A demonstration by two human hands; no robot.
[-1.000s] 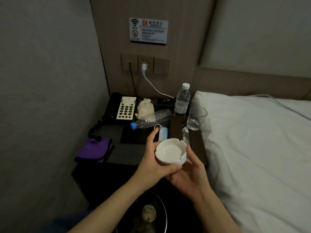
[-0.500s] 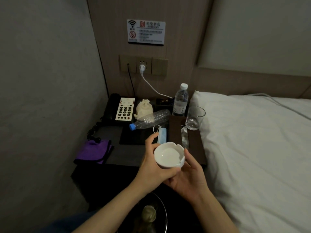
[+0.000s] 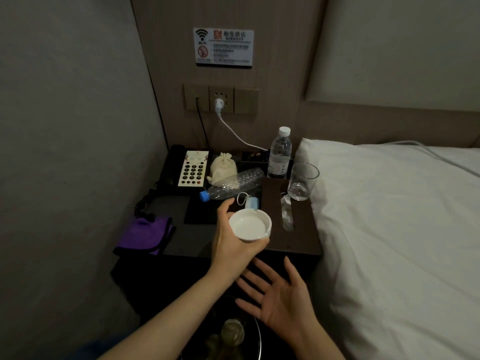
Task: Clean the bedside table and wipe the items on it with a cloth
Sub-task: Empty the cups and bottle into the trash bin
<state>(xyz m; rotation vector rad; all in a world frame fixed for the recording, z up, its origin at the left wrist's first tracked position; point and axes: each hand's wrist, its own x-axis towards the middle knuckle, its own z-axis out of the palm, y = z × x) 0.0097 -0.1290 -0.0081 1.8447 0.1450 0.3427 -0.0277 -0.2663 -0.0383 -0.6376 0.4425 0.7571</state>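
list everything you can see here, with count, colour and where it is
ashtray: 1, white, held above table front
cloth: 1, purple, table's front left corner
telephone: 1, black with pale keypad, back left
pouch: 1, cream, beside telephone
lying bottle: 1, clear with blue cap, mid table
upright bottle: 1, clear with white cap, back right
glass: 1, clear, right edge
face mask: 1, blue, behind ashtray
bedside table: 1, dark
bed: 1, white, right
left hand: grips ashtray
right hand: open, below

White bed point(image 3: 389, 216) right; wall sign point(image 3: 223, 47) above sockets point(image 3: 220, 100)
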